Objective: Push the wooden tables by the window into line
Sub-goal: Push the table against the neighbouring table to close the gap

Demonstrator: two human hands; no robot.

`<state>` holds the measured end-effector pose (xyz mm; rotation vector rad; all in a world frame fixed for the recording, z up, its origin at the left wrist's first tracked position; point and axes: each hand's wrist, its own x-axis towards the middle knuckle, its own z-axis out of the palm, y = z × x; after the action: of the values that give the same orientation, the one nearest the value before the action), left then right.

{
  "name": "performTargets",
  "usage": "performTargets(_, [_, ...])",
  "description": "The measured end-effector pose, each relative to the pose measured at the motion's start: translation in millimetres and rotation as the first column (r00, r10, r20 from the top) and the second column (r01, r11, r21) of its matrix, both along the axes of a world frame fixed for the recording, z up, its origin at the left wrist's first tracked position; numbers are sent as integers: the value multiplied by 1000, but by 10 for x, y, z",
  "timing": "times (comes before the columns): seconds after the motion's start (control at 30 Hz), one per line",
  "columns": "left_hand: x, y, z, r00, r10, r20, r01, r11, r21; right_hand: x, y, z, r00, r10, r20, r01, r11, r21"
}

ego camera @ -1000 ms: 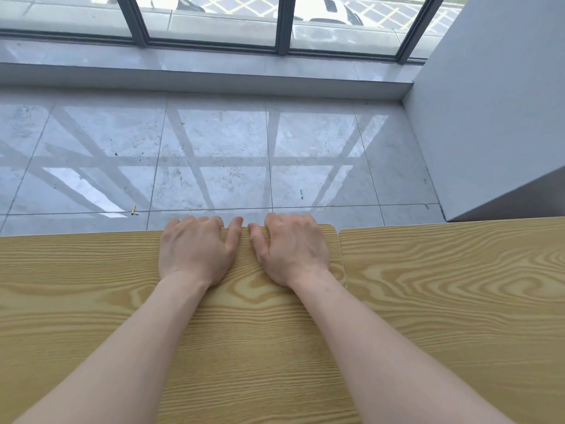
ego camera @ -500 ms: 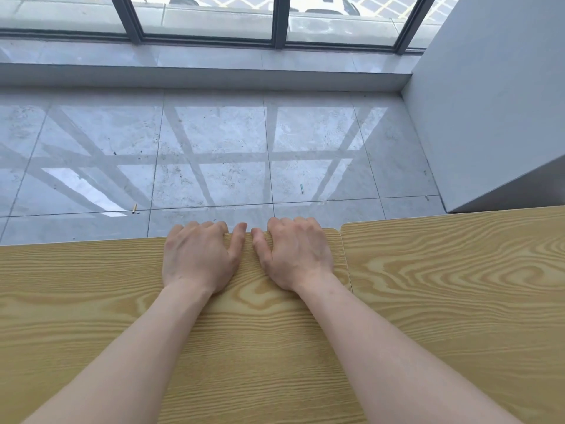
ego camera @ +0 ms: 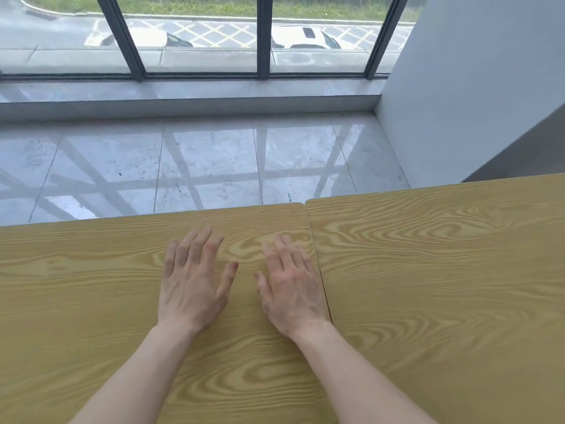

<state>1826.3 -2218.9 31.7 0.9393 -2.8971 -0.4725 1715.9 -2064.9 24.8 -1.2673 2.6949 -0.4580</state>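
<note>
Both hands, left (ego camera: 192, 287) and right (ego camera: 293, 291), lie flat with loose, straight grip on the left tabletop (ego camera: 76, 286), beside the right tabletop (ego camera: 443, 270).

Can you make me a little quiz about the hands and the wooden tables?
1. True or false: both hands lie flat on the left table.
2. Which hand is nearer the seam between the tables: A left hand, B right hand?
3. What is behind the tables, past the tiled floor?

Key: 1 true. 2 B. 3 A window, with cars outside.
</note>
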Motion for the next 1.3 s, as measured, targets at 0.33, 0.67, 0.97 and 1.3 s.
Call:
performTargets(0.33, [1819,1593,-133,998,-64,9,64,998,28,1997,1833,-132,997,-27,-70,37,988,150])
performTargets(0.67, [2355,2202,-467,994,-84,62,86,996,-22,2278,2197,-330,1000,-23,-21,25,996,83])
performTargets(0.97, [2315,2260,-453,995,-47,88,53,996,-78,2226,2241,-369,1000,-13,-7,13,1000,3])
performTargets(1.3, [2222,2361,-450,994,-28,102,38,994,-99,2083,2337,-399,1000,-9,-9,9,1000,-8])
